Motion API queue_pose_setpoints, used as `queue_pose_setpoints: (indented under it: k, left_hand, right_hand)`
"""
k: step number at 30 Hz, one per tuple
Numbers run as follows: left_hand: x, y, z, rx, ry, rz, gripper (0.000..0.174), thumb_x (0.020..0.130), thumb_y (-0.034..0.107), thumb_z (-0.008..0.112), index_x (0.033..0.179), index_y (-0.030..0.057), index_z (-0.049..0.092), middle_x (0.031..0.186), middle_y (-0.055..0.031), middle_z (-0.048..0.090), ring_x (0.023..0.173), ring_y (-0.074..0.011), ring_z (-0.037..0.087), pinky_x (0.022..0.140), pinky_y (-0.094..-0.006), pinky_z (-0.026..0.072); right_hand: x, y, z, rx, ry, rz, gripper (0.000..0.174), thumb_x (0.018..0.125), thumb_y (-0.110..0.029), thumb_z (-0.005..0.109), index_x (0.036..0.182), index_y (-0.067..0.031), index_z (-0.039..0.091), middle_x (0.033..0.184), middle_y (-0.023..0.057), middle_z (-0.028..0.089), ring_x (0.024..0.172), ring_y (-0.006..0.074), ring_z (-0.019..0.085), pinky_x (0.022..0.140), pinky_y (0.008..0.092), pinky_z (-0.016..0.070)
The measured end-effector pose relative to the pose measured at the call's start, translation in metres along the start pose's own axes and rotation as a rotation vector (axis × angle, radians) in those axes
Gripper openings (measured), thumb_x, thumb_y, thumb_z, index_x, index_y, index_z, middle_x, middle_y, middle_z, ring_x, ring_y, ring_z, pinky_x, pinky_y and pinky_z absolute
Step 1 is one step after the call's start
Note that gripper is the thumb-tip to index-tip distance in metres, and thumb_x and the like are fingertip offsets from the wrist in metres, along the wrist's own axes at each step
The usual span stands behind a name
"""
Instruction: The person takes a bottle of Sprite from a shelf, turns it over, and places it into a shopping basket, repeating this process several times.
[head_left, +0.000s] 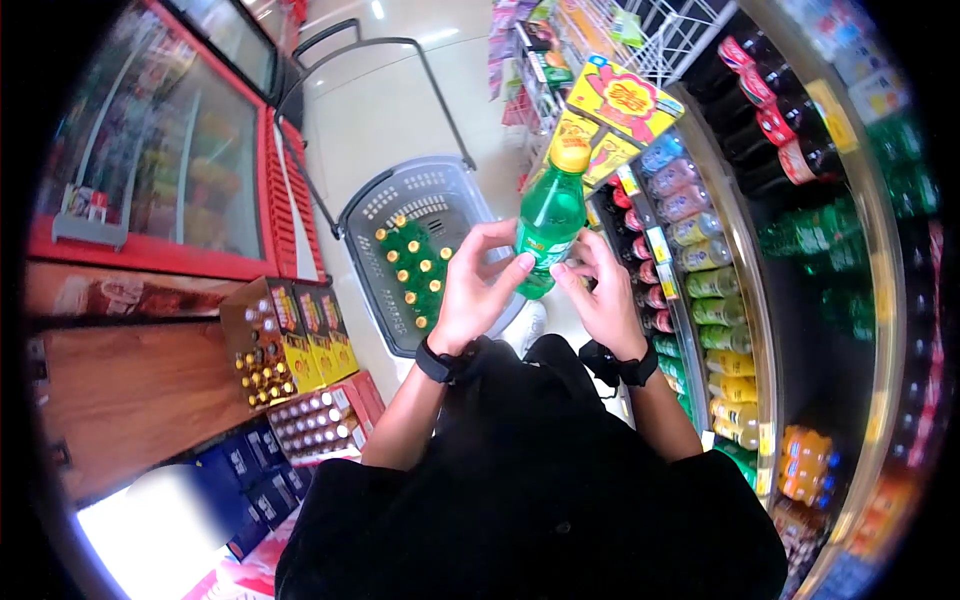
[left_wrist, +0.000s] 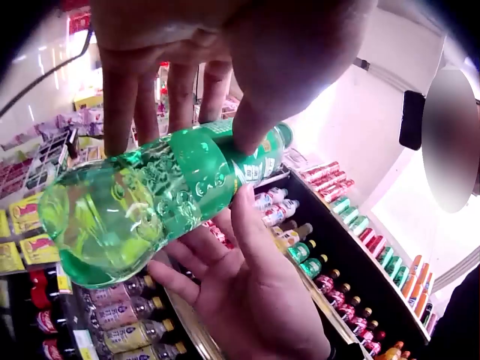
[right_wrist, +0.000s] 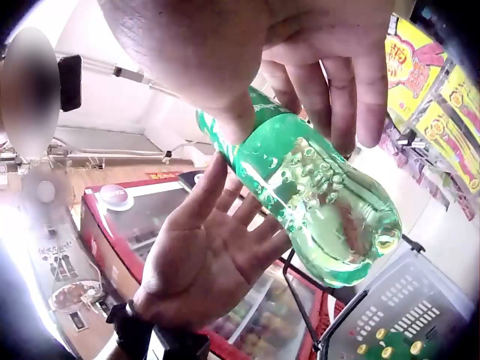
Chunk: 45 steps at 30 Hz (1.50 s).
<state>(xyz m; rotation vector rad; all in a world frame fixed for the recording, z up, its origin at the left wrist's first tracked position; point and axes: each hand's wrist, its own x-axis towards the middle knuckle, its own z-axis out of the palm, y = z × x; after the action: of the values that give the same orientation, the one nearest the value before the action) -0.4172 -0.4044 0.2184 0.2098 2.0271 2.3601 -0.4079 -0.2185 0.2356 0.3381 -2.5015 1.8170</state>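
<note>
A green soda bottle [head_left: 552, 205] with a yellow cap is held in front of the body, leaning with its cap end away from the person. My left hand [head_left: 478, 290] grips its left side, thumb on the label. On the opposite side my right hand [head_left: 606, 298] holds it too, its thumb close to the left one. In the left wrist view, clear bubbly liquid shows inside the bottle [left_wrist: 142, 202], and the label is partly covered by the thumbs. Beyond the left hand, a grey shopping basket [head_left: 362, 285] stands on the floor with several yellow-capped green bottles [head_left: 408, 270] in it.
Drink shelves [head_left: 765, 400] with rows of bottles run along the right. A red-framed fridge [head_left: 265, 190] stands at the left, above cartons of small bottles [head_left: 320, 335]. Yellow candy packaging [head_left: 625, 98] hangs from a rack ahead. The basket's dark handle [head_left: 440, 90] is raised.
</note>
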Motion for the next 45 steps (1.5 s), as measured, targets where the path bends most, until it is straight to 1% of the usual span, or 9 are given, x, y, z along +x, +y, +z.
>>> queue_pose_setpoints:
  k: [4, 12, 19, 22, 24, 32, 38, 39, 45]
  left_hand:
    - [0.004, 0.004, -0.008, 0.063, 0.113, -0.012, 0.043, 0.087, 0.006, 0.07, 0.126, 0.0006, 0.053, 0.118, -0.0104, 0.061, 0.113, -0.0202, 0.059, 0.094, -0.0375, 0.0519]
    - [0.003, 0.009, 0.003, 0.13, 0.307, -0.023, 0.044, 0.088, 0.002, 0.067, 0.129, 0.0, 0.049, 0.123, -0.0113, 0.058, 0.116, -0.0197, 0.056, 0.095, -0.0366, 0.052]
    - [-0.01, 0.008, 0.012, 0.163, 0.436, -0.014, 0.048, 0.089, 0.0, 0.066, 0.132, -0.0036, 0.045, 0.122, -0.0137, 0.059, 0.116, -0.0203, 0.056, 0.094, -0.0353, 0.0527]
    - [-0.014, 0.009, 0.012, 0.166, 0.469, -0.013, 0.047, 0.089, -0.003, 0.064, 0.132, -0.0024, 0.045, 0.12, -0.0098, 0.059, 0.111, -0.0162, 0.057, 0.092, -0.029, 0.0481]
    - [-0.015, 0.012, 0.011, 0.175, 0.477, -0.026, 0.047, 0.089, -0.002, 0.065, 0.131, -0.0028, 0.045, 0.118, -0.0099, 0.06, 0.111, -0.0164, 0.057, 0.093, -0.0291, 0.0474]
    - [0.003, -0.001, -0.011, 0.135, 0.269, 0.062, 0.047, 0.089, 0.002, 0.067, 0.131, -0.0013, 0.047, 0.123, -0.0128, 0.058, 0.117, -0.0215, 0.056, 0.094, -0.0363, 0.0516]
    - [0.019, 0.002, -0.008, 0.097, 0.072, 0.067, 0.045, 0.089, 0.002, 0.067, 0.13, -0.0003, 0.048, 0.122, -0.0119, 0.058, 0.117, -0.021, 0.055, 0.093, -0.0355, 0.0519]
    - [0.02, 0.002, -0.007, 0.088, 0.032, 0.076, 0.045, 0.089, 0.002, 0.067, 0.13, -0.0003, 0.048, 0.122, -0.012, 0.058, 0.117, -0.0209, 0.055, 0.092, -0.0354, 0.0519]
    - [0.033, 0.001, 0.021, -0.057, -0.21, 0.095, 0.04, 0.09, 0.001, 0.065, 0.127, -0.0002, 0.05, 0.12, -0.0103, 0.056, 0.114, -0.0183, 0.054, 0.092, -0.0337, 0.0506]
  right_hand:
    - [0.028, 0.006, 0.005, 0.078, -0.11, -0.062, 0.051, 0.092, -0.019, 0.065, 0.134, 0.002, 0.044, 0.125, 0.0211, 0.06, 0.116, 0.0295, 0.061, 0.087, 0.0365, 0.053]
    - [0.065, 0.024, 0.0, 0.174, -0.288, -0.14, 0.051, 0.093, -0.025, 0.065, 0.132, 0.0018, 0.047, 0.115, 0.0206, 0.065, 0.106, 0.0288, 0.065, 0.084, 0.0372, 0.0533]
    - [0.075, 0.031, 0.004, 0.219, -0.451, -0.084, 0.051, 0.094, -0.029, 0.063, 0.133, 0.0, 0.047, 0.119, 0.0214, 0.063, 0.11, 0.0324, 0.063, 0.089, 0.0381, 0.05]
    - [0.077, 0.028, 0.006, 0.229, -0.483, -0.074, 0.051, 0.094, -0.03, 0.062, 0.133, -0.0003, 0.047, 0.121, 0.0212, 0.062, 0.113, 0.0321, 0.061, 0.09, 0.0384, 0.0495]
    - [0.077, 0.028, 0.009, 0.238, -0.479, -0.088, 0.051, 0.094, -0.03, 0.062, 0.133, -0.0004, 0.047, 0.12, 0.0211, 0.062, 0.113, 0.0325, 0.061, 0.09, 0.0385, 0.0496]
    - [0.062, 0.021, 0.011, 0.103, -0.26, -0.129, 0.052, 0.094, -0.031, 0.062, 0.134, -0.003, 0.046, 0.113, 0.0216, 0.065, 0.105, 0.0356, 0.064, 0.084, 0.04, 0.0512]
    - [0.039, 0.007, 0.0, 0.05, -0.082, -0.111, 0.054, 0.094, -0.022, 0.063, 0.137, 0.0022, 0.042, 0.118, 0.0241, 0.063, 0.112, 0.0327, 0.063, 0.089, 0.0386, 0.0509]
    - [0.032, 0.006, -0.001, -0.011, -0.04, -0.091, 0.051, 0.094, -0.028, 0.063, 0.134, -0.0016, 0.044, 0.119, 0.0216, 0.062, 0.11, 0.0332, 0.063, 0.087, 0.041, 0.052]
    - [-0.006, -0.006, -0.016, -0.114, 0.219, -0.057, 0.054, 0.093, -0.026, 0.064, 0.134, 0.0001, 0.044, 0.12, 0.0242, 0.061, 0.113, 0.036, 0.06, 0.092, 0.0411, 0.0492]
